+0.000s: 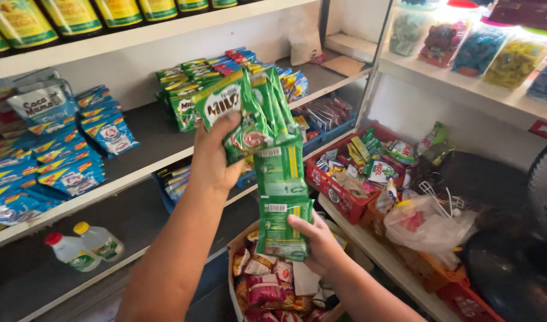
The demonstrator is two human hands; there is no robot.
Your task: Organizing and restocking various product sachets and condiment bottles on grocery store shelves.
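Two hands up, both busy with one hanging strip of green sachets (pixel 279 173). My left hand (pixel 216 158) is clamped round the top of the strip, thumb over the front packet, up near the middle shelf (pixel 148 164); my right hand (pixel 318 241) pinches the bottom sachet at about five o'clock from it, so the hands are well apart and the strip runs stretched between them. I'd judge I'm mid-stocking: the next move calls for lifting the whole chain toward the green packets at twelve o'clock without tearing a seam. How many sachets the strip has, I can't tell, since they overlap. A cardboard box (pixel 234 262) of red packets below is cut off by the frame's bottom edge.
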